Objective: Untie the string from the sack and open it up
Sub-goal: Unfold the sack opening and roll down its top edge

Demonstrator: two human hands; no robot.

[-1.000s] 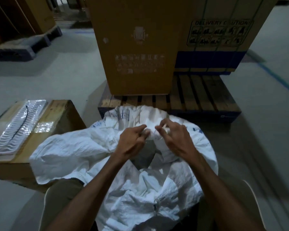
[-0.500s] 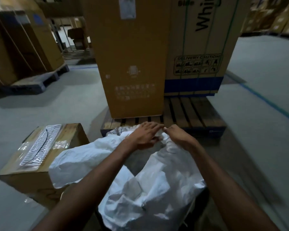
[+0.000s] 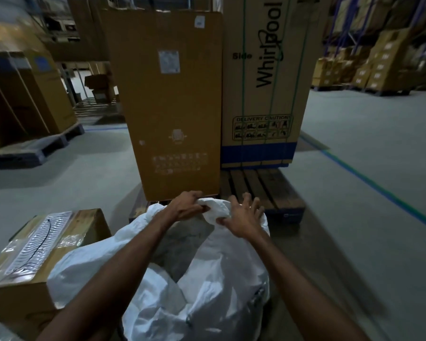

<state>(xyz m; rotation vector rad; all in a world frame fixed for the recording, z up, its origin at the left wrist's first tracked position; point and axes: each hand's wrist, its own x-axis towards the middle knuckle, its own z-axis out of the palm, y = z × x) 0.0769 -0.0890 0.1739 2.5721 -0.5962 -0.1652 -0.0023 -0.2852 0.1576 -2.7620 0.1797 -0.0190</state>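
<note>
My left hand (image 3: 188, 206) is curled tight around a bunched fold at the far lip of the sack (image 3: 207, 286), knuckles up, fingers wrapped over the white cloth. I hold it there, I think, because that gathered bit is the neck, and pinning it gives the other hand something fixed to pull against. Just to the right of that hold, my right hand (image 3: 244, 219) is mostly splayed, fingers fanned out past the rim; only the thumb and the heel of the palm press on the cloth, so it looks like a loose pinch at best, and I cannot tell if it truly has hold of anything.

The sack stands on the floor right under my forearms, close against me. Behind my left hold and toward me, its mouth already gapes, and a grey inside shows in the hollow between my wrists. I see no string anywhere; it may be hidden inside my left fist, or already off. I judge the untying is about finished and the spreading of the mouth is the step in hand.

Beyond both hands stands a tall carton (image 3: 172, 102) on a wooden pallet (image 3: 263, 190), near enough that I push the rim outward with care. Off to the left of my left arm sits a low box (image 3: 17, 291), clear of the work.
</note>
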